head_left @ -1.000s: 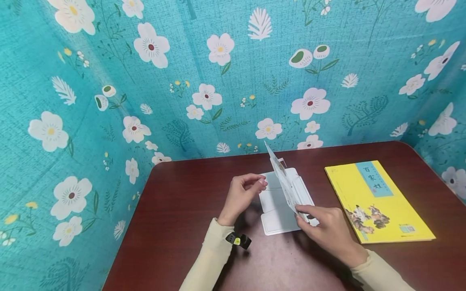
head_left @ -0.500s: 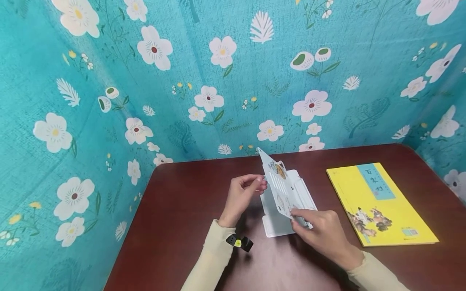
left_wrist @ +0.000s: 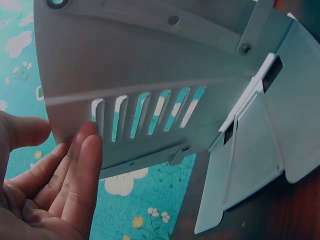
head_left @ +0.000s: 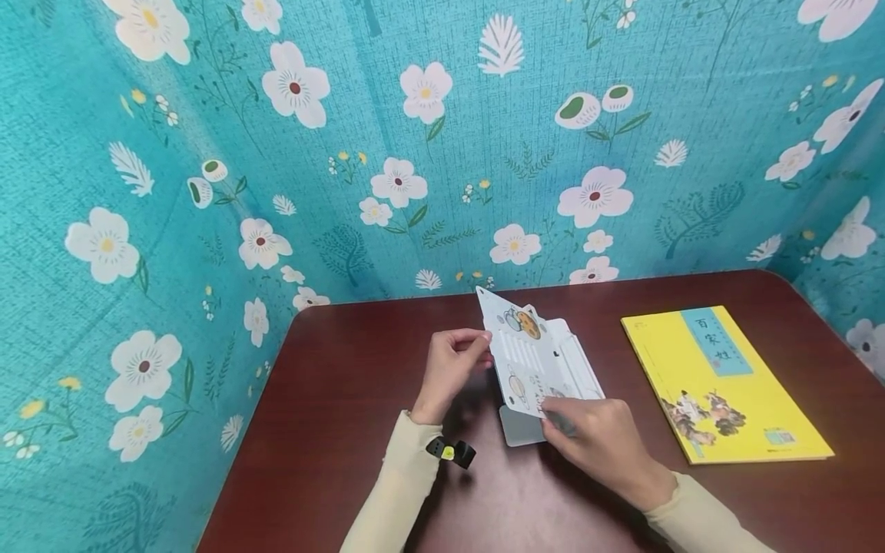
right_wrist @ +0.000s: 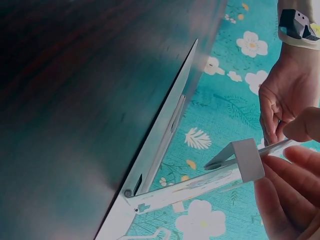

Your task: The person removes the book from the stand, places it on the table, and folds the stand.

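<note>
A white folding book stand sits on the table, its slotted panel (head_left: 517,352) tilted up on a hinge over the flat base (head_left: 522,427). Cartoon prints cover the panel's upper face. My left hand (head_left: 445,372) pinches the panel's left edge; in the left wrist view, its fingers (left_wrist: 87,165) lie on the underside beside the slots (left_wrist: 145,117). At the near edge, my right hand (head_left: 601,438) grips the panel between thumb and fingers. Seen from the right wrist, a bent white lip (right_wrist: 247,159) juts from the panel close to these fingers (right_wrist: 287,182).
To the right lies a yellow book (head_left: 726,399) with a blue title label, face up on the dark red table (head_left: 346,399). A blue flowered cloth (head_left: 387,115) hangs behind and at the left. A black band (head_left: 449,452) is on my left wrist.
The panel has swung down to the left from nearly upright, bringing its printed face into view. My right hand has moved slightly left with it. My left hand now meets the panel's edge.
</note>
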The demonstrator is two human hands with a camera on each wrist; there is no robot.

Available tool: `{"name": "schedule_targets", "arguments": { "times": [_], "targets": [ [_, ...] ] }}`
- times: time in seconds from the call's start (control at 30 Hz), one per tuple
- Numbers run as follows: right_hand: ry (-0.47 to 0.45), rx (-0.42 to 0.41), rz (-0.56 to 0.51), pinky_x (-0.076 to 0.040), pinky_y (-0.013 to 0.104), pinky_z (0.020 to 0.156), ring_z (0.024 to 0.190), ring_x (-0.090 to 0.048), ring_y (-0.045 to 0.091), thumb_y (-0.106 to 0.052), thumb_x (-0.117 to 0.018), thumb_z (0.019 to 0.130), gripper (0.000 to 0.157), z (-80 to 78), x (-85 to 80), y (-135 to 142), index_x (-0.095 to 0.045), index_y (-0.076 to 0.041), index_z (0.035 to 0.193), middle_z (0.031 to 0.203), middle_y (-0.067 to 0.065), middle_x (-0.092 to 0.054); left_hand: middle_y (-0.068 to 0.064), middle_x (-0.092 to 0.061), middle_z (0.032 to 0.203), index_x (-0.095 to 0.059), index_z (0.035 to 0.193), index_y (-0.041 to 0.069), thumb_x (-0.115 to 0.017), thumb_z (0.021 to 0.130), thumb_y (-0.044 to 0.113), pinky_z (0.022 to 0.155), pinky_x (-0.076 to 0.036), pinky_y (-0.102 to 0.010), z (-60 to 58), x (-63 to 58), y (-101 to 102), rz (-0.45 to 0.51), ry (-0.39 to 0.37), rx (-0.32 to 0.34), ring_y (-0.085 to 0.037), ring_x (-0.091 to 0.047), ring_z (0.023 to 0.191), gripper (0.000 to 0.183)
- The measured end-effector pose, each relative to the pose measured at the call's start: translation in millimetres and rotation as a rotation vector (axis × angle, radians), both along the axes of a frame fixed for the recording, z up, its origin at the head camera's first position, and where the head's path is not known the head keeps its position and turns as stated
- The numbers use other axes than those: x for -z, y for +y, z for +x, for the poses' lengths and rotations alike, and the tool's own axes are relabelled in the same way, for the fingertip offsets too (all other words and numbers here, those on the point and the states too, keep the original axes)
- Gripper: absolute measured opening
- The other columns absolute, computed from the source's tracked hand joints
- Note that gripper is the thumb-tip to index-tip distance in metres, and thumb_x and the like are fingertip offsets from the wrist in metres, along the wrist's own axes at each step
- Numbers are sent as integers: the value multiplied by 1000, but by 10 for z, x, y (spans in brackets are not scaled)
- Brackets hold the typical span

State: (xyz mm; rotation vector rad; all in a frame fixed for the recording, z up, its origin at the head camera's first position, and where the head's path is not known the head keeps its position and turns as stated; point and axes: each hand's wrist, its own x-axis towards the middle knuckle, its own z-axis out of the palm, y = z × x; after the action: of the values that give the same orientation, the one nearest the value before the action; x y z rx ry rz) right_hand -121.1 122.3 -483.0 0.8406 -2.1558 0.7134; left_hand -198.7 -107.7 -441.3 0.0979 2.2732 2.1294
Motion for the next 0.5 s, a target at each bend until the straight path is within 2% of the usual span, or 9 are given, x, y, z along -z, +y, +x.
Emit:
{"name": "schedule_targets", "arguments": {
  "times": [0.23, 0.3, 0.5],
  "targets": [
    [31, 34, 91, -43, 21, 43, 52, -62, 2, -16, -75, 74, 10, 8, 1, -84, -73, -19, 84, 67, -11, -72, -22, -78, 85, -79, 102, -6, -74, 94, 11, 75, -65, -50, -37, 12, -94, -40, -29, -40, -9, -70, 61, 20],
    [33, 40, 106, -42, 22, 43, 52, -61, 2, -16, -76, 72, 12, 8, 5, -102, -72, -19, 83, 66, -12, -71, -21, -78, 83, -79, 101, -6, -75, 93, 12, 73, -65, -48, -49, 31, -119, -49, -46, -52, -9, -70, 60, 20],
    [50, 32, 125, -43, 25, 42, 52, -62, 5, -16, -78, 70, 14, -5, 21, -141, -73, -19, 83, 66, -11, -71, -20, -78, 82, -79, 100, -5, -75, 94, 12, 64, -65, -34, -76, 58, -193, -98, -75, -53, -11, -70, 58, 19]
  ]
}}
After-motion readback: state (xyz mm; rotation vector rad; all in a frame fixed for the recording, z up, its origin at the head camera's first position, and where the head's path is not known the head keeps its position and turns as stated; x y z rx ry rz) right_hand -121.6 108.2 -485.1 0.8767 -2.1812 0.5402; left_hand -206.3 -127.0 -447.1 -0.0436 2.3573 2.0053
